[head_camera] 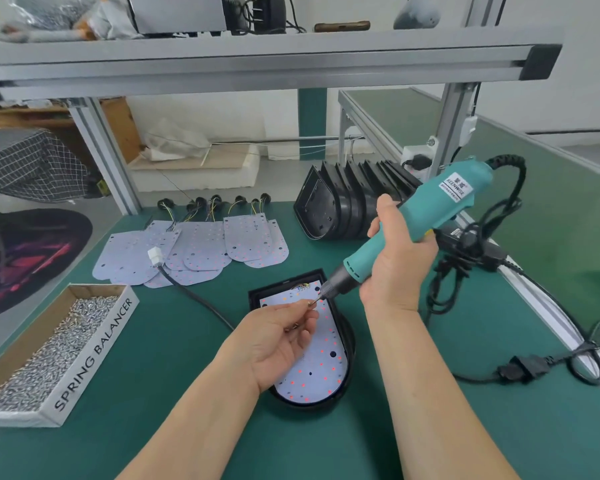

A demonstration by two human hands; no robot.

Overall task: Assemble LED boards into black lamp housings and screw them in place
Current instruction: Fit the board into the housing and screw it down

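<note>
Left forearm (194, 420) and right forearm (426, 393) bare as far as they show, left hand (278, 341) bare, right hand (395, 268) bare, wrists uncovered

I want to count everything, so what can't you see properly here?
Head view:
The screw pinched by the left hand is too small to make out.
LED board: partly hidden under that hand.
Housing stack: far end hidden behind screwdriver and right hand.
Screw box: cut off by left edge.

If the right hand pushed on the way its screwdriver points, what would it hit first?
Probably the screw pinched by the left hand, just at the screwdriver tip; the LED board lies beyond. Depth is unclear.
</note>
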